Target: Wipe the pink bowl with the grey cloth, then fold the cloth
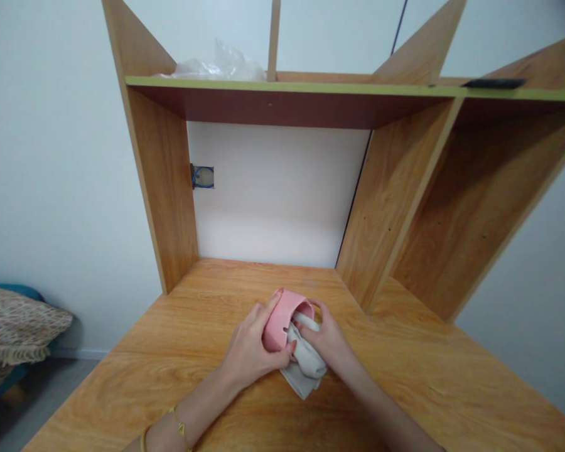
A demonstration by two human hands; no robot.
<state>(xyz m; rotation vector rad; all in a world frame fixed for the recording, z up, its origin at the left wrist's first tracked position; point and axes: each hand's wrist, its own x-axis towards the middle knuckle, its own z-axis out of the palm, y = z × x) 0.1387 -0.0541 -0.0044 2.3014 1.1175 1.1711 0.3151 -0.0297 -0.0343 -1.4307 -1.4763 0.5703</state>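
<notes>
A pink cup (279,320) lies tilted on its side on the wooden desk (179,351), its mouth turned to the right. My left hand (250,348) is wrapped round the cup's outside, thumb underneath. My right hand (328,342) grips a pale grey cloth (305,367), whose upper end is pushed into the cup's mouth. The rest of the cloth hangs down onto the desk between my two hands. A thin gold bracelet sits on my left wrist.
A wooden hutch rises at the desk's back, with an upright divider (390,207) and a shelf (292,88) overhead. Crumpled clear plastic (216,66) and a dark flat object (494,83) lie on the shelf. A patterned blanket (14,333) lies at the far left.
</notes>
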